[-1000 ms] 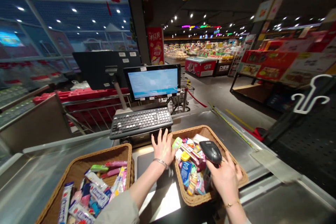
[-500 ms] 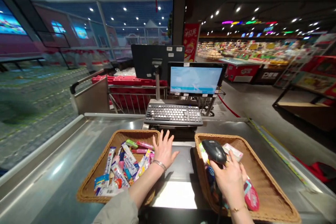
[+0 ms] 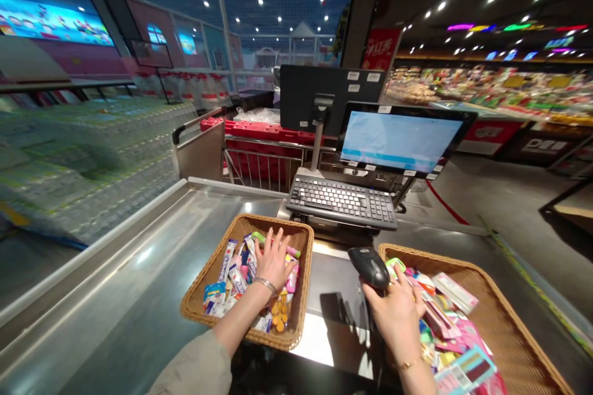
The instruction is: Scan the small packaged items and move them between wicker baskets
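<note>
My left hand (image 3: 274,259) is over the left wicker basket (image 3: 303,296), fingers spread and reaching down at the packets inside. Around it lie blue-and-white candy sticks (image 3: 228,259), a green-and-pink tube (image 3: 293,252) and a pack of round orange-brown sweets (image 3: 279,311). Whether the fingertips touch any packet I cannot tell. My right hand (image 3: 396,311) grips a black barcode scanner (image 3: 369,266), raised between the two baskets at the edge of the right wicker basket (image 3: 519,315). That basket holds several packets, among them a flat pink-and-white box (image 3: 456,292) and a light-blue card pack (image 3: 467,370).
A black keyboard (image 3: 343,200) and a lit monitor (image 3: 403,139) stand behind the baskets, with a second dark screen (image 3: 324,99) beside them. The metal counter (image 3: 139,296) has a raised left edge. Beyond it is a shopping cart (image 3: 264,163).
The view has turned left. My left hand has moved from the left basket's right rim to over its packets. My right hand, still with the scanner, has shifted left out of the right basket's middle.
</note>
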Demonstrator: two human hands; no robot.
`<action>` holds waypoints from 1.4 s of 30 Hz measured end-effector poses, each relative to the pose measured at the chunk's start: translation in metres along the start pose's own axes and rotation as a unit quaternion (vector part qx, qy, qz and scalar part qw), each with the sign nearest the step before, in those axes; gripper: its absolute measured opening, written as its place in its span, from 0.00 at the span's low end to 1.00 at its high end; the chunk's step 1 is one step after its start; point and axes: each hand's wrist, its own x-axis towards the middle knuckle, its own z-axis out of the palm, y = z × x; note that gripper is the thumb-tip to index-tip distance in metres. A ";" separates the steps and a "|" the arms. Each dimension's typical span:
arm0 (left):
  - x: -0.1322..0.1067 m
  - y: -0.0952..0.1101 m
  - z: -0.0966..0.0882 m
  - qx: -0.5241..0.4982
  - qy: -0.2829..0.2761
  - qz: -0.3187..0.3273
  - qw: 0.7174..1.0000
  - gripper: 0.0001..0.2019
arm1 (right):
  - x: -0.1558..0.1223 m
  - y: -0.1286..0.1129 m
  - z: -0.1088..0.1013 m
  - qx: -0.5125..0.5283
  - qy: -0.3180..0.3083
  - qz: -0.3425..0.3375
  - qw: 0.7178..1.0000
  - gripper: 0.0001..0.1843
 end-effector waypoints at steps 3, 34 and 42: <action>0.000 -0.018 0.004 0.011 -0.015 -0.013 1.000 0.29 | 0.000 -0.007 0.005 0.018 -0.015 0.004 1.000 0.23; 0.051 -0.067 0.088 0.109 -0.061 0.091 0.988 0.17 | -0.013 0.019 0.011 -0.043 -0.065 0.061 0.995 0.26; 0.051 -0.070 0.088 0.111 -0.047 0.106 0.987 0.08 | -0.016 0.023 0.009 -0.055 -0.055 0.065 0.995 0.26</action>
